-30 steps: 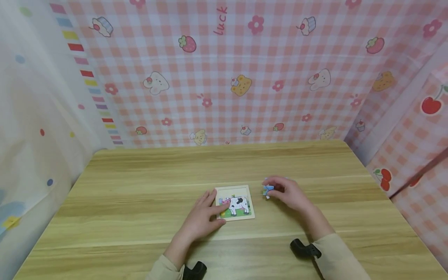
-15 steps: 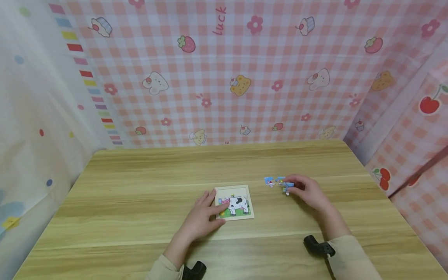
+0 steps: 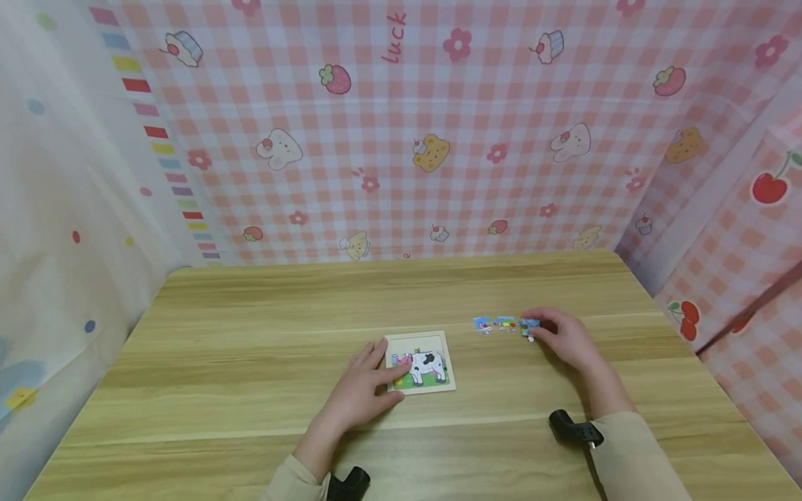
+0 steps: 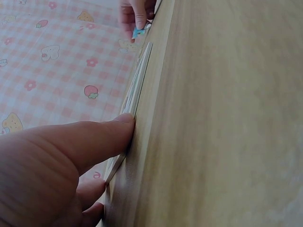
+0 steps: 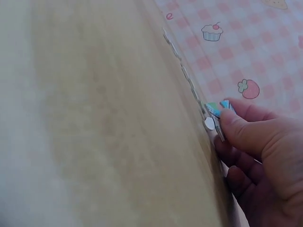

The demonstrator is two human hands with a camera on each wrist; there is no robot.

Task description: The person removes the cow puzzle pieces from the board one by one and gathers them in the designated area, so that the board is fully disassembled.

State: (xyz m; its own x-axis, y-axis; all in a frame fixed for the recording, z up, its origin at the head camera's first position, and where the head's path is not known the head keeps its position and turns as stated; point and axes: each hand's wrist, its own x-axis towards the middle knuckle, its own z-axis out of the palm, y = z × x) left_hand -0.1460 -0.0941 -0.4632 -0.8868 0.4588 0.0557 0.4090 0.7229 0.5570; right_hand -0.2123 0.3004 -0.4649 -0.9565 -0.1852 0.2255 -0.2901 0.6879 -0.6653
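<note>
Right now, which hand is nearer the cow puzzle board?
Left. The left hand touches the cow puzzle board at its left side, one finger lying over it. The right hand is apart from it, off to the right, pinching a puzzle piece.

On the checked cloth (image 3: 376, 125) behind the table (image 3: 282, 313), word "luck" (image 3: 394, 37) stands high above table, letter "e" (image 3: 407, 255) near table's edge.

L hand (image 3: 360, 391) hides pt of cow puzzle (image 3: 429, 367), R sleeve (image 3: 638, 459) cut off btm, head view.
</note>
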